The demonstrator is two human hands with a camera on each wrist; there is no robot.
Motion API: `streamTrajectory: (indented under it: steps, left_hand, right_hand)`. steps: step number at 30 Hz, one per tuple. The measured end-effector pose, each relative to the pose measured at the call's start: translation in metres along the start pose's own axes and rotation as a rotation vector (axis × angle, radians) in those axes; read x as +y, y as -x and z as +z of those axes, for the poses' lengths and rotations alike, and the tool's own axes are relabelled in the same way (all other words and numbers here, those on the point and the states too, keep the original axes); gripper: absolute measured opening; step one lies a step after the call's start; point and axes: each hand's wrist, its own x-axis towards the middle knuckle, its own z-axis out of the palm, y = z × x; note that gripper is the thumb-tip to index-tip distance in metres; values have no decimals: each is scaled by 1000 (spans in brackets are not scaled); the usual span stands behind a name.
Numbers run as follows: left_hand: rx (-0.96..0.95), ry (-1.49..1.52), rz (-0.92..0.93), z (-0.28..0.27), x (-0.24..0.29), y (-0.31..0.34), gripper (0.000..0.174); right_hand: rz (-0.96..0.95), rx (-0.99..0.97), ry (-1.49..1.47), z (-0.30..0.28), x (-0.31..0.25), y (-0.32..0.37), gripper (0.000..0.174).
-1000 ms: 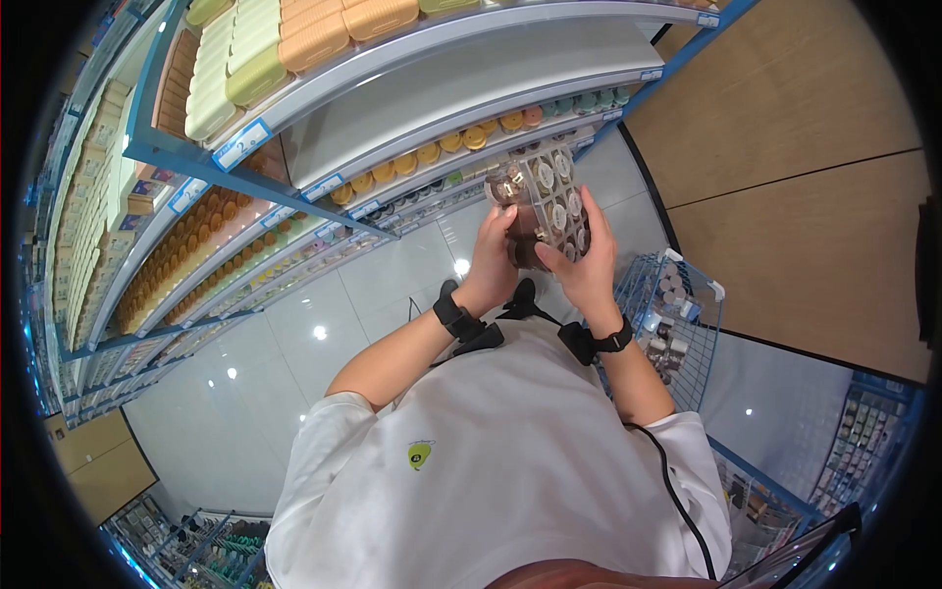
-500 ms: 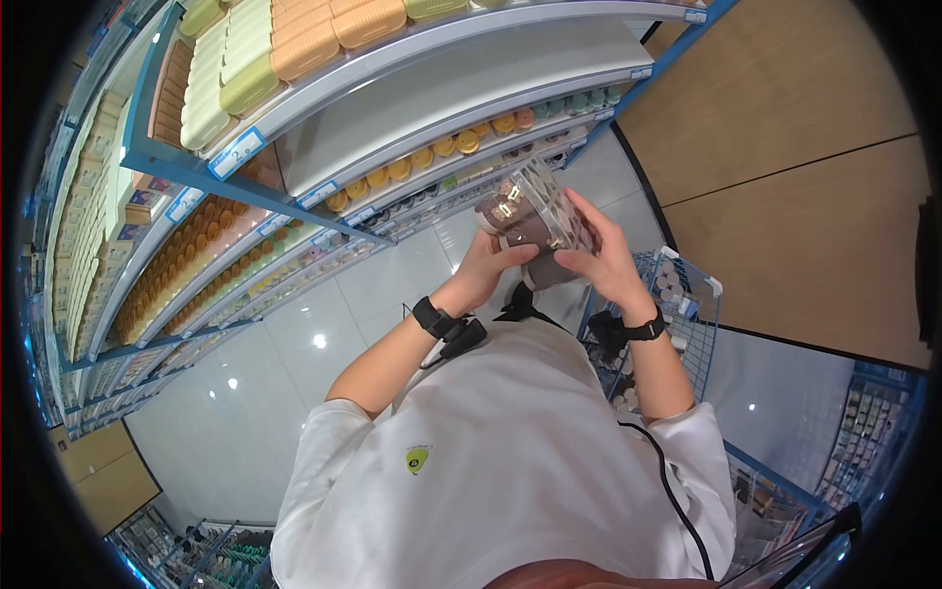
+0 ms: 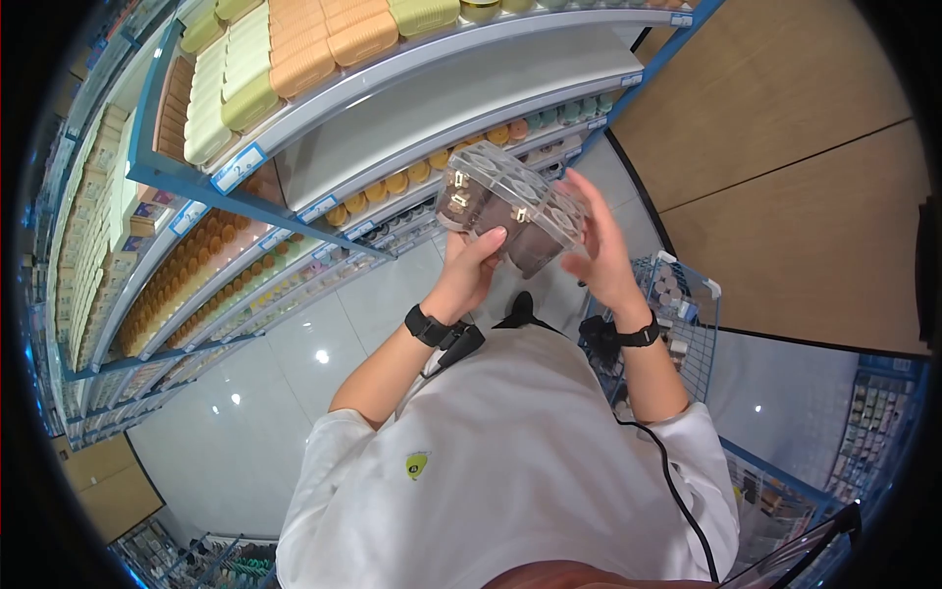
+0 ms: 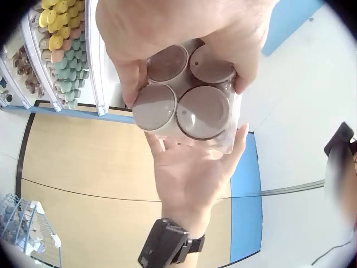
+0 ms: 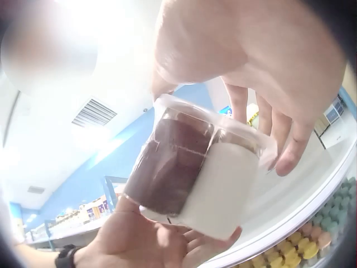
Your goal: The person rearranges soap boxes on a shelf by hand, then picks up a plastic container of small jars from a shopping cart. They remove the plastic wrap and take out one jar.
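A pack of dark brown plastic cups (image 3: 520, 211) with a clear lid and small gold-coloured clasps is tilted in front of the body. My left hand (image 3: 466, 275) grips its near left side, thumb on the front wall. From the left wrist, round cup bottoms (image 4: 203, 114) show between that hand's thumb and fingers. My right hand (image 3: 606, 250) lies at the pack's right end, fingers extended and thumb spread apart. The right wrist view has its fingers (image 5: 290, 148) beside the clear lid's edge, above a brown cup (image 5: 167, 167) and a whitish one.
Shelves stand ahead and left, with green and orange boxes (image 3: 334, 44) on top and yellow-lidded jars (image 3: 397, 184) lower down. A blue wire basket (image 3: 702, 344) holding goods sits to the right, before a wooden panel (image 3: 785, 196).
The pack has turned and shifted left, so its clear lid and clasps now face upward. My right hand has loosened at its end; the left still grips it.
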Motion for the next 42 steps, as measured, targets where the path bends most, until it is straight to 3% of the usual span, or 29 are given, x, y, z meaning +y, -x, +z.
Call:
streamTrajectory:
  steps: [2,4,6,8,9,11,13,15,17,19,20,22,23,24,26,27,32,42]
  left_hand:
    - [-44,-43,-64,6,7,3,75]
    - [-76,-114,-36,11,6,4,76]
    - [-109,-185,-1,10,7,5,77]
    - [-105,-222,-30,-9,4,3,88]
    - [-73,-261,44,-29,-6,-2,105]
    - [-54,-500,236,-22,15,-1,118]
    - [-99,-508,115,-12,41,0,122]
    - [-189,-276,-127,-21,46,-3,113]
    - [-120,-114,-355,-17,46,-3,91]
    - [-40,-120,-509,-22,45,-2,73]
    - [93,-205,-581,-36,45,-6,65]
    - [74,-335,-662,-47,39,-13,53]
    - [102,-345,-661,-52,34,-15,50]
    - [129,-354,-659,-45,35,-16,47]
    - [93,-392,-686,-41,23,-25,46]
    - [72,-394,-675,-37,15,-31,45]
    - [0,-523,-741,13,-40,-37,47]
    - [-39,-631,-796,74,-125,-59,49]
  right_hand:
    - [-50,5,-27,8,0,1,88]
    - [-52,67,288,10,-2,1,82]
    - [-6,47,198,4,8,0,79]
    - [41,24,107,-2,15,-1,76]
    - [81,19,16,-4,16,-2,73]
    - [117,77,-60,-15,18,-1,71]
    - [-160,-95,371,-27,21,0,67]
    - [-65,-75,229,-19,22,10,65]
    - [-163,-48,317,-16,21,17,68]
    - [-211,-23,343,-19,26,26,70]
    - [-199,37,346,-21,31,34,70]
    - [-156,31,257,-23,41,48,75]
    - [-304,122,283,-24,57,52,82]
    - [-300,172,286,-19,57,58,82]
    - [-204,438,218,-14,60,76,86]
    - [-138,487,255,-13,67,86,90]
    - [-158,664,290,-49,89,120,86]
    - [-118,665,145,-138,119,162,68]
